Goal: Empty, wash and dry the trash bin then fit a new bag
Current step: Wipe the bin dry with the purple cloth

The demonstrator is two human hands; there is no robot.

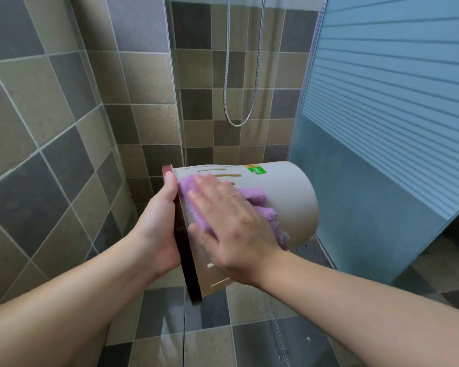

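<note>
The pale beige plastic trash bin point(289, 197) with slotted walls is off the floor, held on its side in mid-air in front of the shower stall. Its mouth, ringed by a dark red-brown rim point(186, 258), faces left toward the person; its closed base points right, toward the frosted blue striped shower door point(382, 107).

Left hand point(161, 223): curled round the rim at the bin's left edge, thumb over the top of the rim, palm against the mouth side. The fingers go inside and are hidden, so how deep the grip goes is not readable.

Right hand point(231, 223): fingers straight and a little spread, lying flat on a fluffy lilac microfibre cloth point(260, 205), pressing it against the bin's outer wall. The cloth sits on the upper half of the wall, bunched out past the fingers on the base side and hanging a little under the wrist.

A green sticker point(256, 170) sits on the wall near the base end (text too small to read).

Behind: a chrome shower hose point(229, 107) hangs in a loop against the brown and grey tiled wall point(51, 115). Below the bin, grey and beige floor tiles point(210, 335).
</note>
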